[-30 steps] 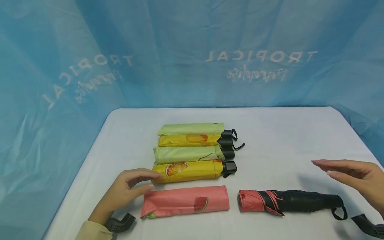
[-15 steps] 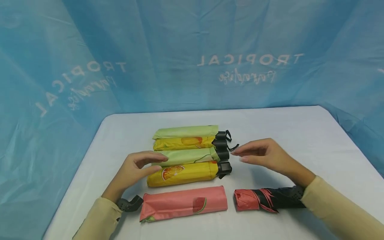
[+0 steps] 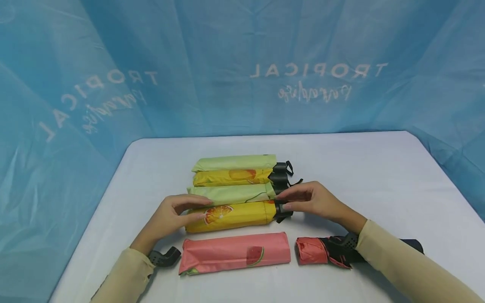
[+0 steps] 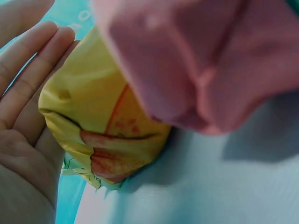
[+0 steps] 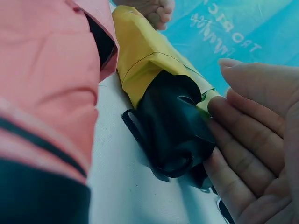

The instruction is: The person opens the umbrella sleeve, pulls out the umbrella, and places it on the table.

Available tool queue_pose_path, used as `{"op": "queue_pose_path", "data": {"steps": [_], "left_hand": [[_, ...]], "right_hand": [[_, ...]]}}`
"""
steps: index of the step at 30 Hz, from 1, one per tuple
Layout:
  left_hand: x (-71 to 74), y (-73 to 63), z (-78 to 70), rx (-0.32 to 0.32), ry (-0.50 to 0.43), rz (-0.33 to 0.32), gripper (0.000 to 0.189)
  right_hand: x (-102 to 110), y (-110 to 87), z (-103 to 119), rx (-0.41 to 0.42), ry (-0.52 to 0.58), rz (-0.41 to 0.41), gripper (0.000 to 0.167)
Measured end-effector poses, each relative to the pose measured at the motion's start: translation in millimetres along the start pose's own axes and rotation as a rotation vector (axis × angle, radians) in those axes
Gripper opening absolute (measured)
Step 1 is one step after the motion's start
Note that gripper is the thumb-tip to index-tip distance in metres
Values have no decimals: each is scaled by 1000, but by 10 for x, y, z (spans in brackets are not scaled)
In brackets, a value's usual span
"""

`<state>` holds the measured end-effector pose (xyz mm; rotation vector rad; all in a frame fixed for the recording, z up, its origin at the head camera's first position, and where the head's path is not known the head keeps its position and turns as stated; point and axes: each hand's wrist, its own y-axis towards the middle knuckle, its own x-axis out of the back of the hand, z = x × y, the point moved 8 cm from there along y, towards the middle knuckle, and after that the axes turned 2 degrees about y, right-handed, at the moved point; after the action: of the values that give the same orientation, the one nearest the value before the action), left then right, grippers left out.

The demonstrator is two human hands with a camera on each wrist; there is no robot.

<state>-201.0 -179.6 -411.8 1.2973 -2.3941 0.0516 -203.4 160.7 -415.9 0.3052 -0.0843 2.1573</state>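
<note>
The front yellow umbrella [image 3: 244, 213], in a sleeve with an orange-slice print, lies crosswise on the table. At its left end is my left hand [image 3: 170, 219], with relaxed fingers over the sleeve and the thumb close to the print. My right hand [image 3: 318, 202] reaches the other end, its fingertips right at the black handle [image 5: 173, 123]. In the right wrist view these fingers extend alongside the handle, with the thumb raised apart. The left wrist view has the left palm [image 4: 23, 172] beside the sleeve's closed end, the fingers loosely extended.
Behind lie a light green umbrella [image 3: 231, 194], another yellow one [image 3: 227, 178] and a further green one [image 3: 235, 163]. In front are a pink watermelon-print sleeve [image 3: 231, 254] and a folded pink-and-black umbrella [image 3: 312, 251], partly under my right forearm. A blue curtain [image 3: 212, 97] hangs behind the white table [image 3: 352, 155].
My right hand has swept left from the table's right side to the front yellow umbrella's handle, lowering lately. My left hand has stayed near the umbrella's left end.
</note>
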Motion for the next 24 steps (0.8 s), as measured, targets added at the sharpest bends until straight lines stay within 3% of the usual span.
{"op": "queue_pose_path", "data": {"steps": [10, 18, 24], "left_hand": [[-130, 34, 147, 89, 79, 69, 39], [-191, -16, 291, 183, 75, 148, 59], [-196, -42, 262, 185, 93, 152, 69]], "right_hand": [[-31, 28, -29, -7, 16, 33, 32], [-100, -6, -125, -8, -86, 76, 40], [-156, -6, -132, -3, -155, 81, 50]]}}
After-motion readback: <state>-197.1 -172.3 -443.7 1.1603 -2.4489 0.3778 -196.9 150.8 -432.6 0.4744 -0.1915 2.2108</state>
